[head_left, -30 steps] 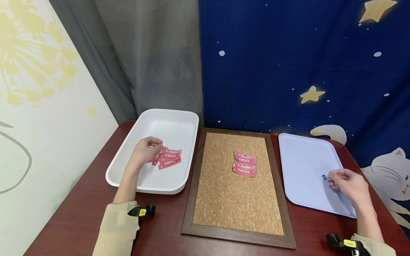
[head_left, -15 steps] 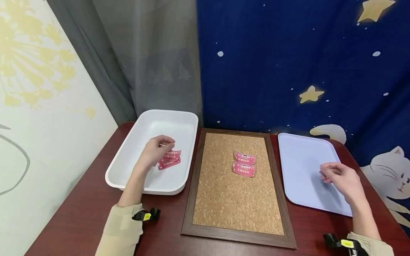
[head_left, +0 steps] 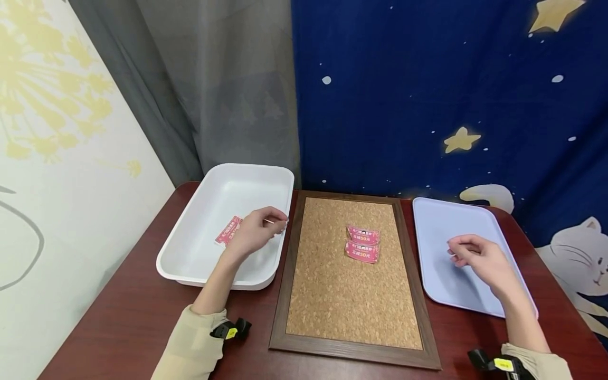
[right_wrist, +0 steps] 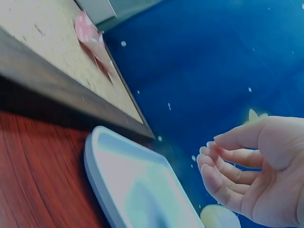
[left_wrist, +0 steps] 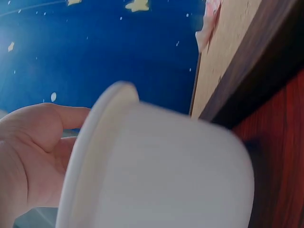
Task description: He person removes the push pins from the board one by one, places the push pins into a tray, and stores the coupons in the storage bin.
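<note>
pink coupons (head_left: 362, 253), white bin (head_left: 247, 189), speckled tan corkboard (head_left: 351, 301), lilac tray (head_left: 456, 221), starry navy curtain (head_left: 404, 116)

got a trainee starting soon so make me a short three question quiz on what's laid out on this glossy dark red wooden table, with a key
1. Count: how many pink printed paper coupons are on the brown-framed rectangular cork board?

2. True or false: the cork board lies between the deep white rectangular tub and the shallow pale blue rectangular tray.

3. Multiple choice: in the head view, what is the person's bare right hand over?
a) the cork board
b) the pale blue tray
c) the white tub

Key:
1. Two, one above the other.
2. True.
3. b
</note>
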`<control>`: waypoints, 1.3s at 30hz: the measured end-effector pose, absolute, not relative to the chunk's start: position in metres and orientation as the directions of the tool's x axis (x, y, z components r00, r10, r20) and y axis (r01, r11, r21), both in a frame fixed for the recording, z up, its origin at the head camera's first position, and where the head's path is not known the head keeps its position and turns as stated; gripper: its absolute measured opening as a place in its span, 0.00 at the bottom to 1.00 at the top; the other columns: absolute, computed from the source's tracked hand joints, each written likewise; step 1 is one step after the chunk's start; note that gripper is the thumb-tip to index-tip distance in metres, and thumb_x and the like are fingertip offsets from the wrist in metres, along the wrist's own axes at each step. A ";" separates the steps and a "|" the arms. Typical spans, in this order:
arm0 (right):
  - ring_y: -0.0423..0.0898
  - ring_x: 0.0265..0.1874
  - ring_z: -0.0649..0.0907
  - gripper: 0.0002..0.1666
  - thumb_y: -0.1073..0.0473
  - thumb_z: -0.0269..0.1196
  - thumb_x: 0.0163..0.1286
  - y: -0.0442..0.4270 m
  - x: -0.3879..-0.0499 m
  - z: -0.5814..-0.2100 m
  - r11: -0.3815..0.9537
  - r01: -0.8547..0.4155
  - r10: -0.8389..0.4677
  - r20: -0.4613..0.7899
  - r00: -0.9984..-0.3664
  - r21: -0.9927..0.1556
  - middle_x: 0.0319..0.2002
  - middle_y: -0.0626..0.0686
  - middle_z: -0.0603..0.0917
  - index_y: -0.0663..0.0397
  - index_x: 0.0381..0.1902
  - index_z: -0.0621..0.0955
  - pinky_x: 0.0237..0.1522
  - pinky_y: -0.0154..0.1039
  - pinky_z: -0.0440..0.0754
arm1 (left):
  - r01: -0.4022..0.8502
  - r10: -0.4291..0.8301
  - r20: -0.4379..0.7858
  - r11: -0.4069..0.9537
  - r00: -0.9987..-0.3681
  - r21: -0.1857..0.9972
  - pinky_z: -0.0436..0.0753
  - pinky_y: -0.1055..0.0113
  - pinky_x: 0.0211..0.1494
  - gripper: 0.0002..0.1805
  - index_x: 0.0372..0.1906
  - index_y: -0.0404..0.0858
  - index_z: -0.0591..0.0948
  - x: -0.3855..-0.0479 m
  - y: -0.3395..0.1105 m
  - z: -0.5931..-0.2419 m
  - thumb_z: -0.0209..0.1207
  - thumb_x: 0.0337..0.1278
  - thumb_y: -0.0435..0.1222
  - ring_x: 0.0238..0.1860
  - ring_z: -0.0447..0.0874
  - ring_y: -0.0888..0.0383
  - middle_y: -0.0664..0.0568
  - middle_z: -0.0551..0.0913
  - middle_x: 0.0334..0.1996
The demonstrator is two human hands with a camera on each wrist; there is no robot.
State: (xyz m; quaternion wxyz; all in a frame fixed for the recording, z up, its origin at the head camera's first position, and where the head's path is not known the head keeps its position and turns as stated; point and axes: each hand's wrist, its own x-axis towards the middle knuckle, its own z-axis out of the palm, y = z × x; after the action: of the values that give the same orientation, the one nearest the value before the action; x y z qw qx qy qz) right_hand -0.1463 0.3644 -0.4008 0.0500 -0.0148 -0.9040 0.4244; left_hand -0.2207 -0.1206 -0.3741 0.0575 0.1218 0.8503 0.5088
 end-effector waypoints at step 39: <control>0.56 0.38 0.87 0.14 0.61 0.61 0.75 0.244 -0.186 -0.398 0.551 -0.165 -0.179 0.077 -0.981 -0.818 0.41 0.63 0.86 0.69 0.49 0.81 0.43 0.50 0.85 | 0.161 0.397 -0.032 0.444 -0.917 0.881 0.74 0.69 0.29 0.07 0.44 0.34 0.83 -0.222 -0.012 -0.390 0.60 0.68 0.33 0.31 0.76 0.59 0.49 0.81 0.35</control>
State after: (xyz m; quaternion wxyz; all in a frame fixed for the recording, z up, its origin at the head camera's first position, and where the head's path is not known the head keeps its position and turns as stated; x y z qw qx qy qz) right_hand -0.1862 0.2439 -0.3978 -0.0079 0.0977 -0.8807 0.4634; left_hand -0.2223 -0.0117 -0.3901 0.1177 0.1656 0.8416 0.5005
